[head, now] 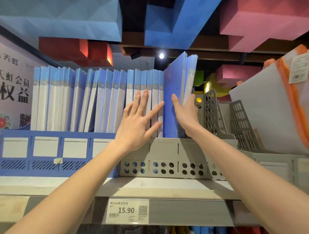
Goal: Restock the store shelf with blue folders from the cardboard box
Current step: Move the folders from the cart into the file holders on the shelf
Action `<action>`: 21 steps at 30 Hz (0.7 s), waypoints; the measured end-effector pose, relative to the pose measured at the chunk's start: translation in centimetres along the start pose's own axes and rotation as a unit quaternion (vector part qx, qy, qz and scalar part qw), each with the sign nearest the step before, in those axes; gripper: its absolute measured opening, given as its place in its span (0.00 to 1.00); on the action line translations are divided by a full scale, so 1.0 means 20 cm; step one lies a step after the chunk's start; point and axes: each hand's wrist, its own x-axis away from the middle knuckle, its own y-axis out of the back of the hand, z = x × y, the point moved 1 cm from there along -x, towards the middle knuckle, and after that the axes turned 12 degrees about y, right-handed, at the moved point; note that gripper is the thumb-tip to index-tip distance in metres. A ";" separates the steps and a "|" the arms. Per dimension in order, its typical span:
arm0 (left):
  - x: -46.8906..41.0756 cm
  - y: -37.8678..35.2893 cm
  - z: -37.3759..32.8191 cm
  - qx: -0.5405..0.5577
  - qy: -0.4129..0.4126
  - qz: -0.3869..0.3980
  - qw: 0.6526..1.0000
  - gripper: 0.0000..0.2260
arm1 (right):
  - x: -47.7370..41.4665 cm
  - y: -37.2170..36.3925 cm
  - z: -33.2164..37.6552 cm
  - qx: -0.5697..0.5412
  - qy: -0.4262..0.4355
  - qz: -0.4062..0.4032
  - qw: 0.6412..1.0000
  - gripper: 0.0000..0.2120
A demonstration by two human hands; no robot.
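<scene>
Standing on end in the grey rack (pixel 166 148) and leaning rightward at its top, the folder (pixel 174 80) was gripped by the right hand (pixel 185 113) just beside the row (pixel 96 98), whose spines the left hand (pixel 138 125) pressed with straight, spread fingers.

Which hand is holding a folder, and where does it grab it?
The right hand grips the end blue folder by its near edge, thumb on the cover. The left hand holds nothing; its straight fingers press the folder row.

Store shelf (pixel 153 185) — blue rack (pixel 45 157), grey rack (pixel 163 149) (just beside it), price tag (pixel 127 211)
</scene>
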 end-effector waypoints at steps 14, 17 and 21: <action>0.00 0.01 -0.01 0.009 0.006 0.021 1.000 0.28 | 0.05 0.02 0.03 0.187 0.114 0.151 0.964 0.23; 0.00 0.01 0.00 0.008 0.004 0.022 1.000 0.28 | 0.06 0.06 0.01 0.129 0.049 0.187 0.973 0.33; 0.01 0.01 0.00 0.017 0.004 0.021 1.000 0.28 | 0.08 0.14 -0.06 0.076 0.012 0.245 0.967 0.40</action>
